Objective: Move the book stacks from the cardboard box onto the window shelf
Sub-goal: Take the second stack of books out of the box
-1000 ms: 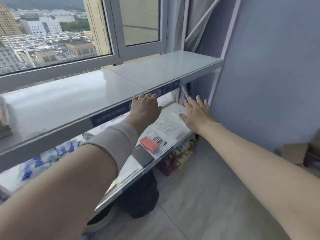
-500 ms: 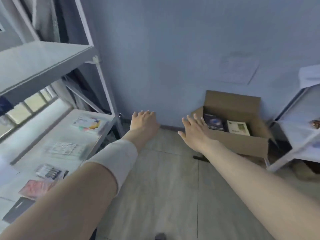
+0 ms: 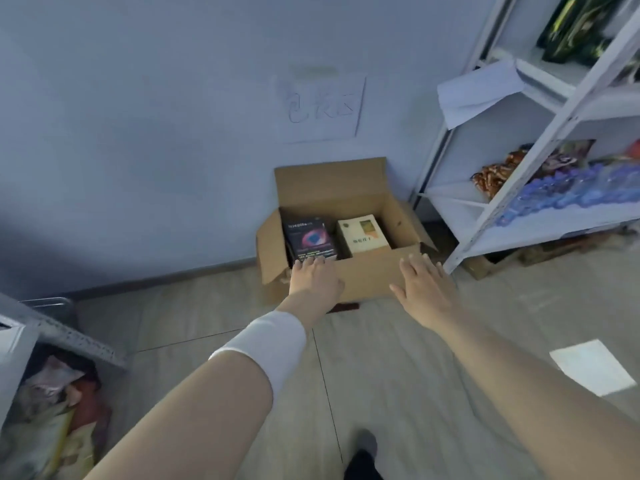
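Cardboard box (image 3: 367, 282), flaps open, standing on the floor against the wall, just above the centre of the view. Inside, two book stacks side by side: a stack topped by a black book (image 3: 310, 239) with a pink-and-blue cover picture at the left, and a stack topped by a cream book (image 3: 363, 234) at the right; how many books lie under each cannot be told, since only the top covers show.

Left hand (image 3: 317, 278), palm down with fingers spread and holding nothing, reaches over the box's near left corner; its fingertips overlap the near edge of the black book, though contact is not clear. A white wrist band (image 3: 268, 344) wraps the left forearm. Right hand (image 3: 424, 289), also flat, fingers apart and empty, hovers before the box's near right wall.

On the wall at 12 o'clock from the box, a paper sign (image 3: 322, 105) with handwritten characters. At 2 o'clock, a white metal rack (image 3: 540, 157) carrying coloured packets. At 4 o'clock, a white sheet (image 3: 592, 367) on the floor tiles (image 3: 207, 320). At 8 o'clock, a grey shelf corner (image 3: 62, 332) above crumpled bags.
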`<action>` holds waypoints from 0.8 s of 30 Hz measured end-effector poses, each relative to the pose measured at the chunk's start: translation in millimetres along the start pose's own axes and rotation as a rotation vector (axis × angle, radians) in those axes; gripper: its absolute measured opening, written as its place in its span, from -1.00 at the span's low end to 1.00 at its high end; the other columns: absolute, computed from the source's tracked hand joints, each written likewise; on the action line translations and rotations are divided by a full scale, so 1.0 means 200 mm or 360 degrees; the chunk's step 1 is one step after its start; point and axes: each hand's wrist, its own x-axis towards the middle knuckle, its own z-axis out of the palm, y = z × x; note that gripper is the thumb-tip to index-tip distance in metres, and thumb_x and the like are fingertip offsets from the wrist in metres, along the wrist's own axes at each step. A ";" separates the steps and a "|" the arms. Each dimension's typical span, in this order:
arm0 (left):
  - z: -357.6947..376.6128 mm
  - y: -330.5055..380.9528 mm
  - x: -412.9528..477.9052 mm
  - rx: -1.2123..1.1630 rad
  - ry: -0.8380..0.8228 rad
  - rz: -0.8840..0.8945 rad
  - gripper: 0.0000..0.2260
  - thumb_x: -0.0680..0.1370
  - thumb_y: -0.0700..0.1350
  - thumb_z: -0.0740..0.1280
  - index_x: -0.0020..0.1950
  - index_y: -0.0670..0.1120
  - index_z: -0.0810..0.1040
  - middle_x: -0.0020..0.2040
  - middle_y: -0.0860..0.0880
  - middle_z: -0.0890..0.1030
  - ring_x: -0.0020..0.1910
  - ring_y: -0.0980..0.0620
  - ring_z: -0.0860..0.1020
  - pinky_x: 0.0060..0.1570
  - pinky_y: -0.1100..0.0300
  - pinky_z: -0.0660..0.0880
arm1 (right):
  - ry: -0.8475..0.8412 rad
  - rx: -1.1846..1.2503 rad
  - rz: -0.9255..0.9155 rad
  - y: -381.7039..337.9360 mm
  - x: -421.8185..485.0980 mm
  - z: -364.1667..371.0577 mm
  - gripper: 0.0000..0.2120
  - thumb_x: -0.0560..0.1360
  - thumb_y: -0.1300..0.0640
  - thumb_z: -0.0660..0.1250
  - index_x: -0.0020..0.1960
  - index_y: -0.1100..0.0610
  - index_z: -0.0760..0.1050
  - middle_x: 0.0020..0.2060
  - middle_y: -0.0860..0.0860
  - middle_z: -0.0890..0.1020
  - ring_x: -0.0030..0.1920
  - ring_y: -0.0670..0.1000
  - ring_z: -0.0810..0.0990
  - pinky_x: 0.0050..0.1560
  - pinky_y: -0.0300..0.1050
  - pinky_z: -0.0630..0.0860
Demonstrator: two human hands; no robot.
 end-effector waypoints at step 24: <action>0.67 0.31 2.16 -0.0968 -0.0711 -0.0690 -0.50 0.62 -0.03 0.15 0.52 -0.16 0.16 0.45 -0.16 0.36 0.40 -0.12 0.37 0.32 0.11 0.33 | -0.0657 0.0533 0.0072 0.74 2.24 0.47 -0.42 0.60 -0.06 0.10 0.54 0.13 0.07 0.50 0.05 0.24 0.46 0.06 0.29 0.36 -0.05 0.35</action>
